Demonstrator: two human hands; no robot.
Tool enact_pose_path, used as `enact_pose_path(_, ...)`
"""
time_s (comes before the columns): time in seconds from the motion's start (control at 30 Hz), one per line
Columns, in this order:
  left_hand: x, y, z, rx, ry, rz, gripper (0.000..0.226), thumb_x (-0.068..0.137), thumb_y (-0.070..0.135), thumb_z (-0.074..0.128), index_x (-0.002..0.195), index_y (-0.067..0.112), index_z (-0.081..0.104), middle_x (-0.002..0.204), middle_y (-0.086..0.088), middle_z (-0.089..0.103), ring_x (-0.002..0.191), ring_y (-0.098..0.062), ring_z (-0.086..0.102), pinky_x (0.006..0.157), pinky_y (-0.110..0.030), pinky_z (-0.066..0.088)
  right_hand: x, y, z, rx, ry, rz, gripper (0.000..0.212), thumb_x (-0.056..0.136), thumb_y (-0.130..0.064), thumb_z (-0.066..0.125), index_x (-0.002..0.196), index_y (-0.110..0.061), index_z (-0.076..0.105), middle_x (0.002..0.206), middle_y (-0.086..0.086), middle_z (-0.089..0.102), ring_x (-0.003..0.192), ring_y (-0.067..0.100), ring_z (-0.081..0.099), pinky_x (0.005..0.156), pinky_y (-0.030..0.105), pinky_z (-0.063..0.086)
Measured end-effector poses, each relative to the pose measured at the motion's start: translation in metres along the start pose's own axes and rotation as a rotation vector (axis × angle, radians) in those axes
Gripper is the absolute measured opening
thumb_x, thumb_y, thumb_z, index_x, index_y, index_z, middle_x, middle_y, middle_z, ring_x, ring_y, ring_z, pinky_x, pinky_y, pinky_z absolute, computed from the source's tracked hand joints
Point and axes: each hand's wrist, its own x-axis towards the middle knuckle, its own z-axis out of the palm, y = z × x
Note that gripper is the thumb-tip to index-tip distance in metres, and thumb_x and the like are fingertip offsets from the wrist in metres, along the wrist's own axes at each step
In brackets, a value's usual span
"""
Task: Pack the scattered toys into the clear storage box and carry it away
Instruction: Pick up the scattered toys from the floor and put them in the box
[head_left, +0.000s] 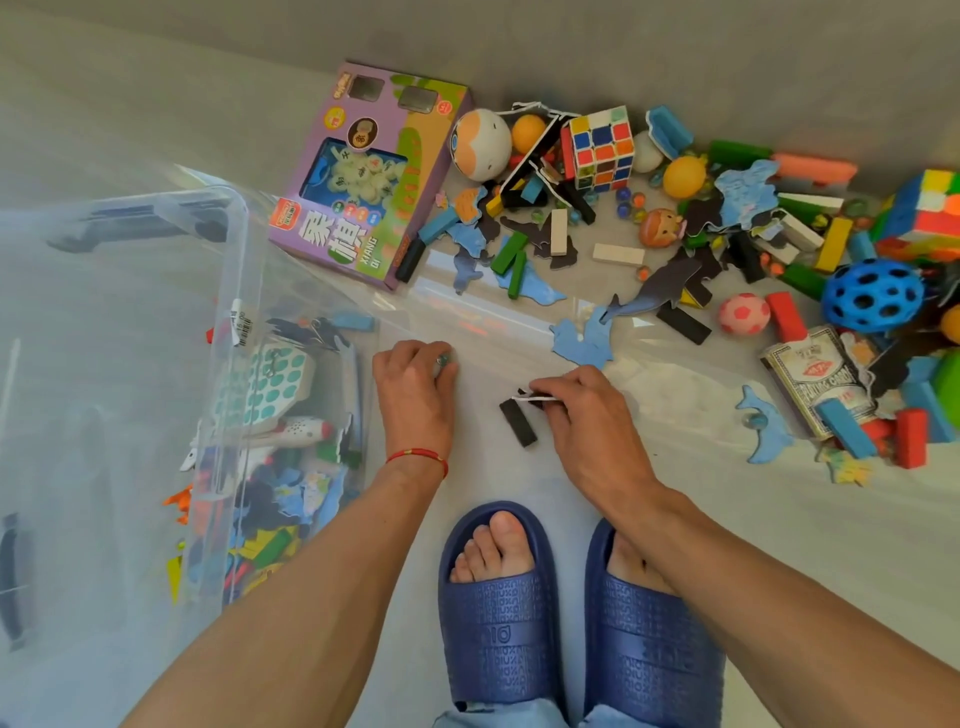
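Head view: box at left on the floor, partly filled; most toys lie scattered at upper right. Left hand is clenched on a marble; right hand pinches a flat piece beside one black block. Two cubes, two orange balls visible; carrying not begun.

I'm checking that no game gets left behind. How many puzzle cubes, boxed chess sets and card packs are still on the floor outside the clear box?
Puzzle cubes: 2
Boxed chess set: 1
Card pack: 1
Total: 4
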Motion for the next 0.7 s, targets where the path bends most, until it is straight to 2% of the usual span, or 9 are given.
enact_pose_path(0.1,-0.001,-0.005,-0.001,-0.002,-0.006,0.049,0.016,0.088,0.009,0.068,0.103,0.01,0.074,0.101,-0.008,0.064,0.1,-0.029,0.049,0.084,-0.017,0.028,-0.003,0.002,-0.001,0.125,0.105,0.081,0.027,0.097,-0.008,0.06,0.12,-0.017,0.071,0.107,0.0,0.06,0.095,0.006,0.057,0.089,0.009,0.037)
enact_pose_path(0.2,0.0,-0.012,-0.002,0.014,-0.016,0.084,0.015,0.089,0.011,0.068,0.102,0.008,0.076,0.099,-0.009,0.064,0.098,-0.03,0.05,0.082,-0.018,0.029,0.001,-0.003,-0.008,0.502,0.142,0.369,0.022,0.096,-0.012,0.063,0.11,-0.024,0.074,0.096,-0.002,0.071,0.076,0.001,0.064,0.074,0.011,0.05)
enact_pose_path(0.27,0.0,-0.014,-0.002,0.028,-0.022,0.081,0.014,0.09,0.012,0.068,0.1,0.007,0.076,0.095,-0.01,0.063,0.094,-0.03,0.051,0.08,-0.019,0.029,0.003,-0.005,-0.016,0.914,0.065,0.555,0.021,0.093,-0.004,0.064,0.106,-0.015,0.076,0.099,-0.001,0.074,0.074,0.008,0.065,0.072,0.02,0.057)
enact_pose_path(0.3,0.0,-0.013,-0.002,0.032,-0.021,0.085,0.013,0.09,0.013,0.068,0.099,0.007,0.076,0.093,-0.011,0.063,0.092,-0.03,0.05,0.078,-0.019,0.028,0.004,-0.004,-0.02,1.089,0.006,0.586,0.021,0.093,0.001,0.062,0.107,-0.008,0.076,0.105,0.004,0.075,0.077,0.012,0.065,0.071,0.023,0.057)
enact_pose_path(0.37,-0.003,-0.01,-0.002,0.025,-0.028,0.095,0.013,0.092,0.017,0.066,0.096,0.008,0.075,0.089,-0.009,0.061,0.09,-0.028,0.049,0.077,-0.018,0.026,0.002,-0.002,-0.027,1.33,-0.118,0.581,0.024,0.093,0.007,0.056,0.109,0.001,0.073,0.109,0.015,0.073,0.079,0.015,0.064,0.07,0.025,0.056)
enact_pose_path(0.43,-0.01,-0.003,-0.003,-0.038,-0.039,0.016,0.016,0.095,0.025,0.062,0.093,0.015,0.074,0.086,-0.003,0.06,0.09,-0.026,0.052,0.077,-0.021,0.031,-0.001,0.0,-0.03,1.446,-0.238,0.524,0.03,0.092,0.009,0.048,0.109,0.001,0.072,0.103,0.021,0.07,0.077,0.018,0.061,0.068,0.027,0.056)
enact_pose_path(0.53,-0.026,0.016,-0.011,-0.408,-0.037,-0.363,0.021,0.094,0.036,0.06,0.088,0.022,0.074,0.083,0.005,0.067,0.082,-0.011,0.06,0.076,-0.027,0.05,0.0,-0.002,-0.032,1.491,-0.398,0.414,0.041,0.08,-0.001,0.043,0.113,0.004,0.066,0.102,0.024,0.065,0.077,0.024,0.06,0.069,0.034,0.057)
enact_pose_path(0.6,-0.037,0.027,-0.019,-0.679,-0.048,-0.607,0.02,0.095,0.033,0.061,0.09,0.019,0.075,0.08,0.008,0.068,0.074,-0.005,0.061,0.075,-0.028,0.053,0.004,-0.009,-0.033,1.401,-0.418,0.354,0.037,0.08,-0.008,0.045,0.108,0.003,0.066,0.1,0.025,0.066,0.073,0.025,0.06,0.066,0.037,0.054)
enact_pose_path(0.7,-0.048,0.036,-0.03,-1.077,-0.121,-0.85,0.023,0.1,0.022,0.054,0.096,0.004,0.067,0.065,-0.002,0.058,0.061,-0.013,0.059,0.063,-0.03,0.056,0.009,-0.019,-0.03,0.837,-0.319,0.268,0.023,0.094,-0.026,0.057,0.09,-0.008,0.07,0.082,0.012,0.071,0.063,0.018,0.058,0.059,0.035,0.05)
